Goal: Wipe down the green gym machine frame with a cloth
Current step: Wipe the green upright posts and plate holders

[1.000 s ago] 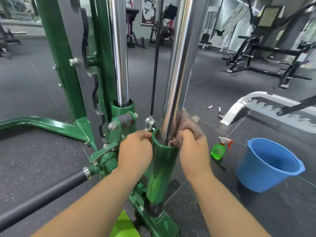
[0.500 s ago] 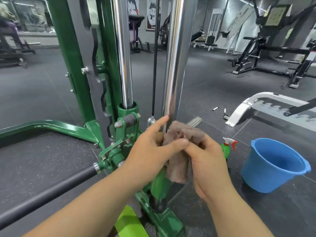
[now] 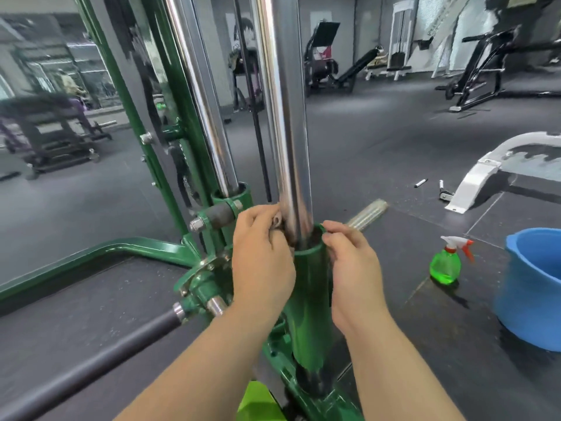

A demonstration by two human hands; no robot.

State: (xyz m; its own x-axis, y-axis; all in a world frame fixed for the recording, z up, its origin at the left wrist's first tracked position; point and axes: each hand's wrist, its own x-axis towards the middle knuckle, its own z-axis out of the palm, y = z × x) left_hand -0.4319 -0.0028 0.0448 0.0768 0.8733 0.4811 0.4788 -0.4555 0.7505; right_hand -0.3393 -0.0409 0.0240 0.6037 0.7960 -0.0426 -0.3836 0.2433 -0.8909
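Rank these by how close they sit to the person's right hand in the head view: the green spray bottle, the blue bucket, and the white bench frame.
From the right hand:
1. Green spray bottle, on the floor just to the hand's right.
2. Blue bucket, farther right, at the picture's edge.
3. White bench frame, farther back on the floor, up and to the right.

Both hands (image 3: 262, 259) curled (arms outstretched)
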